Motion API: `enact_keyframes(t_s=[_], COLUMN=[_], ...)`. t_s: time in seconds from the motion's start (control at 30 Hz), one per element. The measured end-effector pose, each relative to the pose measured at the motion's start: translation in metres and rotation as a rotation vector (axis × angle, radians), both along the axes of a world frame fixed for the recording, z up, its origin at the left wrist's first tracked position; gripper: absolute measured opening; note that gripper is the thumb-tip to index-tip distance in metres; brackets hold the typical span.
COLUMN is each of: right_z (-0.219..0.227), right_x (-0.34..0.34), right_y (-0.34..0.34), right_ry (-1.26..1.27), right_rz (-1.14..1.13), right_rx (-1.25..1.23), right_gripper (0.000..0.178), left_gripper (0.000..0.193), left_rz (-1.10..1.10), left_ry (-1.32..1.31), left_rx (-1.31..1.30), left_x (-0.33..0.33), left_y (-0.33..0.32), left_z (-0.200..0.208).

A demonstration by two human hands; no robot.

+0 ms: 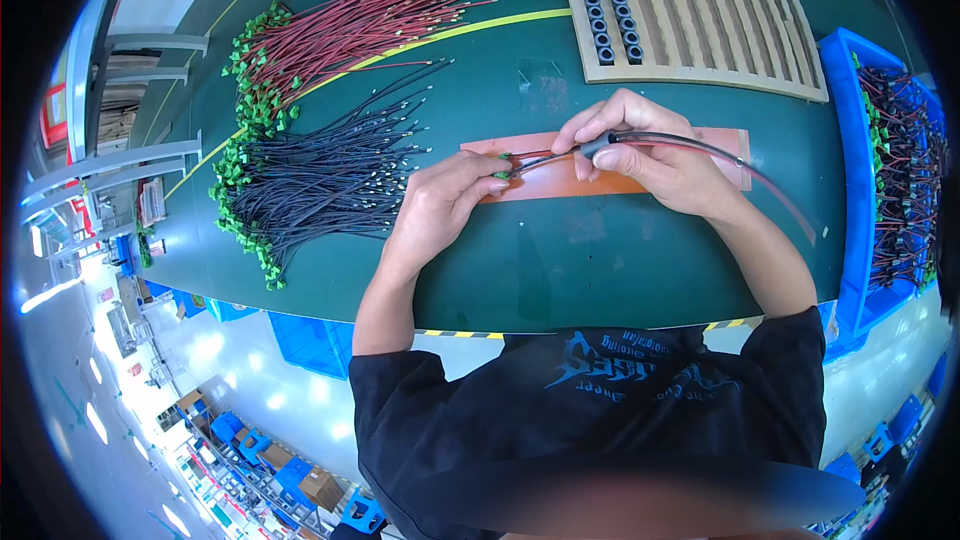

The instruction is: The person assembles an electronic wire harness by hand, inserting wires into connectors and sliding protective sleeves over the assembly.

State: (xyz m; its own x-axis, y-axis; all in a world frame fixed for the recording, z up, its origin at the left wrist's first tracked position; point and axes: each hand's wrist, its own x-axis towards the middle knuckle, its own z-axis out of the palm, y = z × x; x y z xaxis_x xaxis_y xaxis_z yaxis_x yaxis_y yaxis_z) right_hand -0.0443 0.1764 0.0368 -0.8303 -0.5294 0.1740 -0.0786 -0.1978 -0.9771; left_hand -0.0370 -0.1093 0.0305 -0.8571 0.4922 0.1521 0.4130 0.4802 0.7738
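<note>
While my left hand (pixel 437 198) pinches green connectors (pixel 503 175), fingertips nearly together, my right hand (pixel 668 162) curls closely round a black hollow cylinder (pixel 598 146). Red and black wires (pixel 690 142) run through it, above the orange mat (pixel 560 183).

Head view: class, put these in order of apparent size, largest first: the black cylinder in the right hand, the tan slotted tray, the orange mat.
1. Tan slotted tray
2. Orange mat, partly covered
3. Black cylinder, held in the right hand
</note>
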Motion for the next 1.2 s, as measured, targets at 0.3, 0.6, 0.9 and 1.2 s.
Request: enact_keyframes(t_s=[0.3, 0.6, 0.9, 1.2], right_z=[0.011, 0.015, 0.003, -0.001], right_x=[-0.001, -0.009, -0.03, -0.03], right_y=[0.0, -0.003, 0.003, 0.002], right_ry=[-0.082, -0.011, -0.178, -0.01], right_rz=[0.066, 0.063, 0.152, 0.185], right_rx=[0.056, 0.317, 0.107, 0.563], right_gripper=[0.016, 0.017, 0.022, 0.033], left_gripper=[0.015, 0.015, 0.018, 0.03], left_rz=[0.008, -0.031, 0.01, -0.187], left_ry=[-0.084, 0.171, 0.173, 0.999], left_rx=[-0.049, -0.156, -0.024, -0.317], left_x=[0.004, 0.001, -0.001, -0.009], left_y=[0.005, 0.006, 0.007, 0.028], left_z=[0.006, 0.005, -0.008, 0.041])
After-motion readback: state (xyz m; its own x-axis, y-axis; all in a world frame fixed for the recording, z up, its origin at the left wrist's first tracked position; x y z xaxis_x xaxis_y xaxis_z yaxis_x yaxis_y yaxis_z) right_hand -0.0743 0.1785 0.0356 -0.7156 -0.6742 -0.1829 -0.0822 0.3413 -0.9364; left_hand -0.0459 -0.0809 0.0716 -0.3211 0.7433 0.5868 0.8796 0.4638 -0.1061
